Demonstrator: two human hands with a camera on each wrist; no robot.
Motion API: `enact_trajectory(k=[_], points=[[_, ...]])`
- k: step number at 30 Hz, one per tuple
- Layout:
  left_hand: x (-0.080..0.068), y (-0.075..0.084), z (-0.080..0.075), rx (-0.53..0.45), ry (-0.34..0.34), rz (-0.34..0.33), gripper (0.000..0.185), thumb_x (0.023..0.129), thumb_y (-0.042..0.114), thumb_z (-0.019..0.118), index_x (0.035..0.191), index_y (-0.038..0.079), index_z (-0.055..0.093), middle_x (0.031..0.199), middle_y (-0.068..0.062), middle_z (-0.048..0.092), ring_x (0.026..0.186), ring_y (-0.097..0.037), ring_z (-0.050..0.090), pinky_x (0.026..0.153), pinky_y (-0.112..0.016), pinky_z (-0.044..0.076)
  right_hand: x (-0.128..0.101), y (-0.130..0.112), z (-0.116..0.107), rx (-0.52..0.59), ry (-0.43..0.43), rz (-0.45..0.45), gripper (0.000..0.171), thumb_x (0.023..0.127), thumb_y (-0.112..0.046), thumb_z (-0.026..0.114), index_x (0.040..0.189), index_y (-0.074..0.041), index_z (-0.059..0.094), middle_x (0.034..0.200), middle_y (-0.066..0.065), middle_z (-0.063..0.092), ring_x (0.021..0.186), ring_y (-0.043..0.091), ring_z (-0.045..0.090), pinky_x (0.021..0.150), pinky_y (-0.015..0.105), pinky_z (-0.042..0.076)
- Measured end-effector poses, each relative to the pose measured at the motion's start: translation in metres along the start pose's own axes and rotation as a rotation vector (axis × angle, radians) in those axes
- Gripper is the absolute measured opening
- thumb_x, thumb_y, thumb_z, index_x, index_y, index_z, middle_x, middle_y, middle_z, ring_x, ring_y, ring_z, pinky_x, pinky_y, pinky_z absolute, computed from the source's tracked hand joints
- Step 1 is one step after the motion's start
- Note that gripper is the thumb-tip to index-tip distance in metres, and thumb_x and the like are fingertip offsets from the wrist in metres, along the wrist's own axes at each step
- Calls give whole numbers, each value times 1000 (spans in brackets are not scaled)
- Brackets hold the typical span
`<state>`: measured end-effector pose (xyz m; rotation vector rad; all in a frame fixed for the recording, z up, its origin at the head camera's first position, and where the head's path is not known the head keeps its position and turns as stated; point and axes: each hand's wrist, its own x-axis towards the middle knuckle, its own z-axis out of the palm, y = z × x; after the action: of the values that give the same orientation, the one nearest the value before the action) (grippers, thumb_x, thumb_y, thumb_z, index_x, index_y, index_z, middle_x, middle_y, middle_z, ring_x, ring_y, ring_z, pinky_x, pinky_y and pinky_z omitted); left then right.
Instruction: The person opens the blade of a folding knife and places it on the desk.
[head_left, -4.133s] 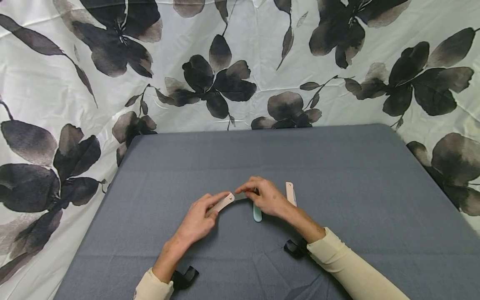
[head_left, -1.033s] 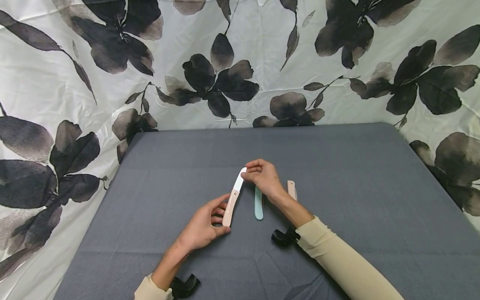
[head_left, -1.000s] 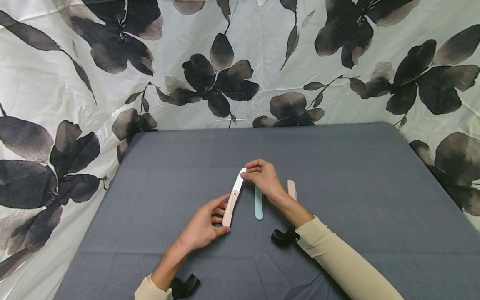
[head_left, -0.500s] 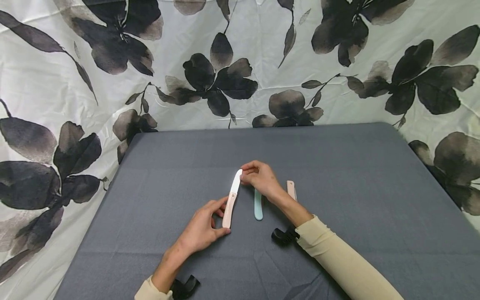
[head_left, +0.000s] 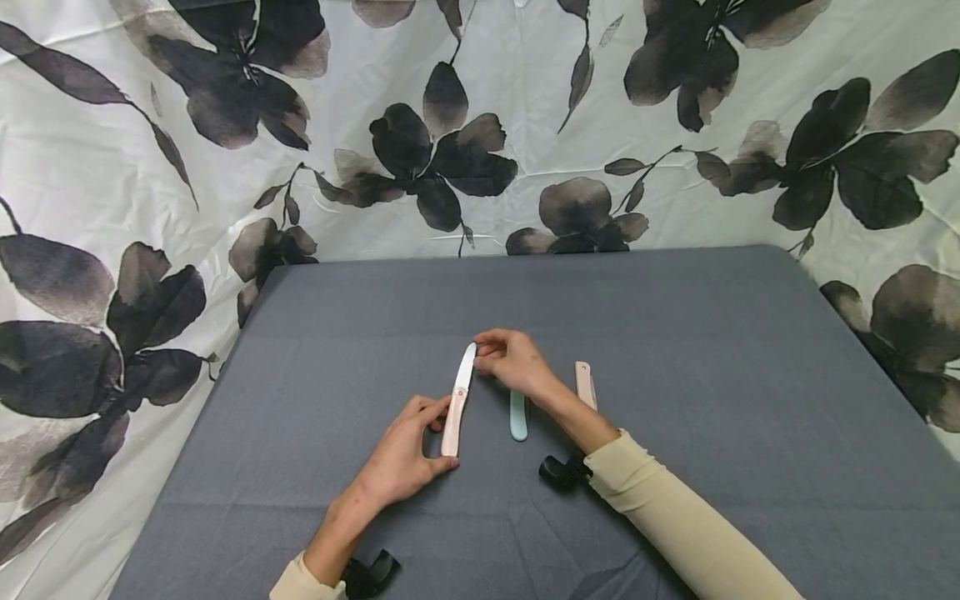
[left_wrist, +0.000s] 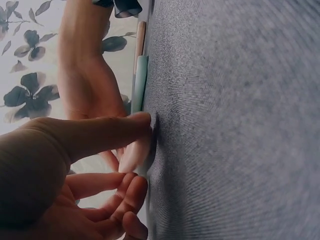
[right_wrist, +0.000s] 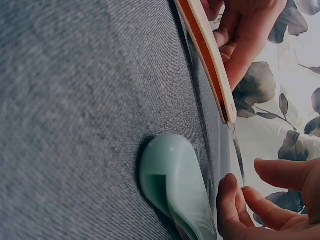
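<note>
A pink-handled folding knife (head_left: 453,425) stands unfolded in the head view, its bright blade (head_left: 465,367) pointing toward the far side. My left hand (head_left: 397,454) grips the handle's near end between thumb and fingers; the left wrist view shows the handle (left_wrist: 136,154) between them. Right at the blade's tip is my right hand (head_left: 517,360), fingers loosely bent. In the right wrist view its thumb (right_wrist: 282,172) stands apart from the fingers, with the blade tip by the fingertips. A mint-green handled folding knife (head_left: 518,417) lies under the right wrist, partly hidden.
A second pink-handled folding knife (head_left: 584,383) lies right of the mint one, partly behind the right forearm. Grey cloth (head_left: 675,333) covers the table. A floral curtain (head_left: 300,192) hangs behind its far edge. Black wrist mounts (head_left: 371,573) sit at both wrists.
The blade of the held knife has swung out in line with its handle. Over the last second, knife and right hand have shifted slightly left, and the right fingers have loosened from the blade.
</note>
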<state>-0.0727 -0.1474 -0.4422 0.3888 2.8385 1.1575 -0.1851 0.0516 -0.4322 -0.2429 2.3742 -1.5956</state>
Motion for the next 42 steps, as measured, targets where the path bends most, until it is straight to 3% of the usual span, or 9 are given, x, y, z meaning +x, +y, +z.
enact_trajectory(k=[8, 16, 37, 42], points=[[1, 1, -1, 20, -16, -45, 84, 70, 2, 94, 146, 2, 59, 111, -3, 60, 97, -15, 60, 87, -30, 51, 0, -1, 4, -114, -21, -24, 39, 97, -8, 70, 134, 3, 66, 109, 16, 68, 84, 19, 61, 67, 24, 48], [3, 4, -1, 27, -45, -79, 84, 71, 2, 93, 147, 1, 58, 110, -4, 59, 98, -14, 59, 85, -30, 50, 3, -4, 7, -191, -43, -35, 41, 97, -9, 70, 135, 5, 65, 108, 16, 68, 87, 20, 60, 69, 23, 46], [9, 9, 1, 29, -76, -120, 85, 74, 3, 91, 150, -1, 53, 113, -6, 55, 97, -16, 55, 81, -29, 48, 16, -5, -1, -255, -84, -28, 43, 96, -11, 70, 134, 8, 65, 105, 16, 70, 85, 19, 59, 69, 23, 44], [12, 10, 3, 12, -47, -130, 86, 76, 10, 93, 150, -2, 51, 115, -8, 53, 97, -16, 54, 84, -31, 48, 17, -4, -4, -235, -73, -16, 46, 97, -12, 70, 138, 8, 62, 111, 17, 70, 87, 19, 61, 69, 23, 46]])
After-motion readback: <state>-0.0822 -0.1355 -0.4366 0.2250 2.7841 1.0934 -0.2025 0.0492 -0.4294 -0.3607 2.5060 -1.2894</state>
